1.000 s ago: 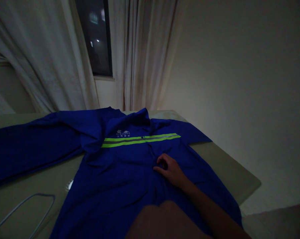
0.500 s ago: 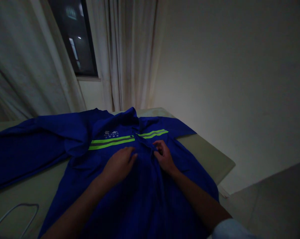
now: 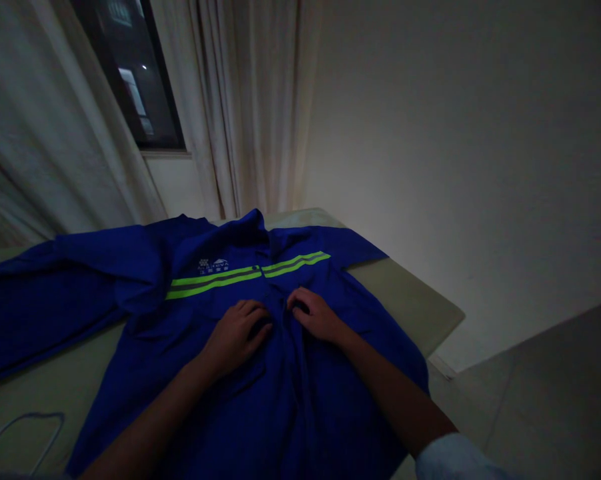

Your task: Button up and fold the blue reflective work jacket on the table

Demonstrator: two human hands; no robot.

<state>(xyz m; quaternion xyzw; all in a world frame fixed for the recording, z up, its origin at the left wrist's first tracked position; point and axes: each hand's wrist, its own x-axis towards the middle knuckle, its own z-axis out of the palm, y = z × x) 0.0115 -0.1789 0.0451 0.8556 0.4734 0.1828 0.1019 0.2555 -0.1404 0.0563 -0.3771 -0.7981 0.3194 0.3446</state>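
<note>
A blue work jacket [image 3: 220, 387] lies spread front side up, with yellow-green and grey reflective bands [image 3: 210, 283] across the chest and white printing on one side. My left hand [image 3: 238, 333] rests on the jacket just beside the front opening, thumb apart from its loosely bent fingers, holding nothing. Across the opening, my right hand [image 3: 314, 315] has its thumb and fingertips closed on the front edge of the jacket below the band. A dark snap or button shows at the band near the opening.
Under the jacket is a pale greenish tabletop [image 3: 405, 293] with a corner at the right. A white cable [image 3: 35, 416] loops at the lower left. Behind stand curtains [image 3: 260, 113], a dark window [image 3: 135, 80] and a plain wall [image 3: 455, 147].
My right hand has drawn the jacket's front edge leftward, and the two band halves now meet more closely. My left hand has settled flatter on the cloth. The view has shifted slightly.
</note>
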